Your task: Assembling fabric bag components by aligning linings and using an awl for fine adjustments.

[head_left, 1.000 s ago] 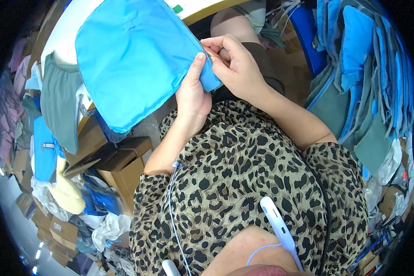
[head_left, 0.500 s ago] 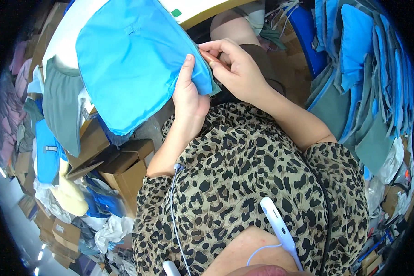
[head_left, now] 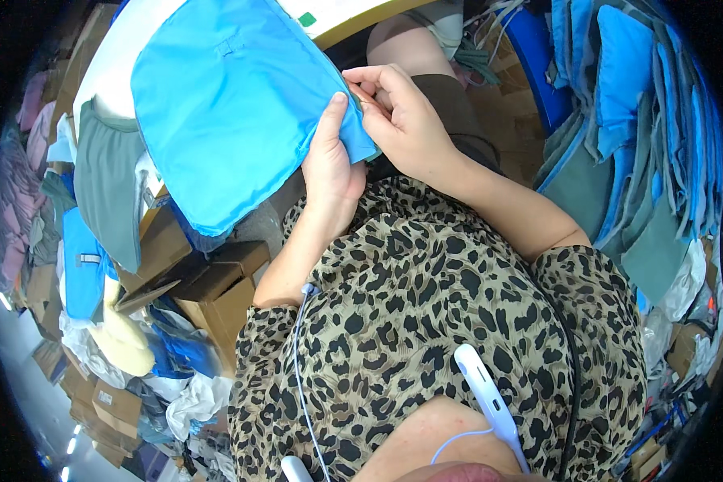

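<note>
A blue fabric piece (head_left: pixel 225 112) with rounded corners and a small stitched patch spreads over the edge of the white table. My left hand (head_left: pixel 332 165) is closed on its near right part, thumb on top and fingers underneath. Beside it, my right hand (head_left: pixel 406 120) meets the right edge of the fabric with thumb and fingertips drawn together. What sits between those fingertips is too small and hidden to name. Under the blue layer, a little darker green cloth shows along that edge.
The white table (head_left: pixel 353 14) has a yellowish edge. Blue and grey-green fabric pieces (head_left: pixel 627 88) hang in a thick bunch at the right. A grey-green cloth (head_left: pixel 108 173) drapes off the table's left side, above cardboard boxes (head_left: pixel 217 309) and heaped fabric.
My right hand has shifted slightly up and left along the fabric's edge. The near right corner has turned a little, so less green underside shows. My left hand keeps its grip.
</note>
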Motion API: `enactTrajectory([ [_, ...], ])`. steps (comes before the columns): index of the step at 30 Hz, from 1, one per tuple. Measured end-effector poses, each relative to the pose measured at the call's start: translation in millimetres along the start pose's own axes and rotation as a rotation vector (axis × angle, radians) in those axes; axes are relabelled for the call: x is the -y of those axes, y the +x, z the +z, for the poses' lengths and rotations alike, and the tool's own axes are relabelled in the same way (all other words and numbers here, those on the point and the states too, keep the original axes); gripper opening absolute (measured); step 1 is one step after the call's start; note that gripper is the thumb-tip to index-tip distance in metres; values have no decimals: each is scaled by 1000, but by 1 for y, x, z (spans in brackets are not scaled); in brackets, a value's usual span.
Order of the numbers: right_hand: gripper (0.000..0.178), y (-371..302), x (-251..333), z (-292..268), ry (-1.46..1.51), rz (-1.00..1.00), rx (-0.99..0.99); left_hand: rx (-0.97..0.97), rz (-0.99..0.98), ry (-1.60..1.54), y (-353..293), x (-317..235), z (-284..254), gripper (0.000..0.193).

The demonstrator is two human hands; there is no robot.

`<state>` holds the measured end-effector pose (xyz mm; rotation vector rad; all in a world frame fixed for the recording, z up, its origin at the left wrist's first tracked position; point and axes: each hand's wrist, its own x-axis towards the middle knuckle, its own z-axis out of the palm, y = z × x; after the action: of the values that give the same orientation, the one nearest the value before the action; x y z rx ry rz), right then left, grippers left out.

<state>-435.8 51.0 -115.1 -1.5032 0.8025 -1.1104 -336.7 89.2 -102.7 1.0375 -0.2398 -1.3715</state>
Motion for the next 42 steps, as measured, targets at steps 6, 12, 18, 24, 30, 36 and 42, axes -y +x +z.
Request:
enactTrajectory([
  [6, 28, -2, 0, 0, 7, -3, -11, -42, 21, 12, 3, 6, -5, 34],
  [12, 28, 7, -8, 0, -43, -84, -51, -15, 44, 14, -2, 11, -1, 37],
  [18, 28, 14, -4, -1, -18, -3, -16, -47, 30, 12, -3, 10, -1, 41],
  [24, 31, 33, -6, -4, 38, 58, 4, -4, 93, -1, -9, 15, 0, 45],
  [30, 31, 47, -5, 1, -55, 19, 24, -79, 136, 15, -21, 8, 11, 50],
  [36, 32, 55, 2, 14, -64, -5, 24, -76, 268, -46, -20, 4, 10, 53],
  [42, 34, 50, 10, 8, -141, 13, 88, -9, 72, -64, -18, -4, 0, 49],
])
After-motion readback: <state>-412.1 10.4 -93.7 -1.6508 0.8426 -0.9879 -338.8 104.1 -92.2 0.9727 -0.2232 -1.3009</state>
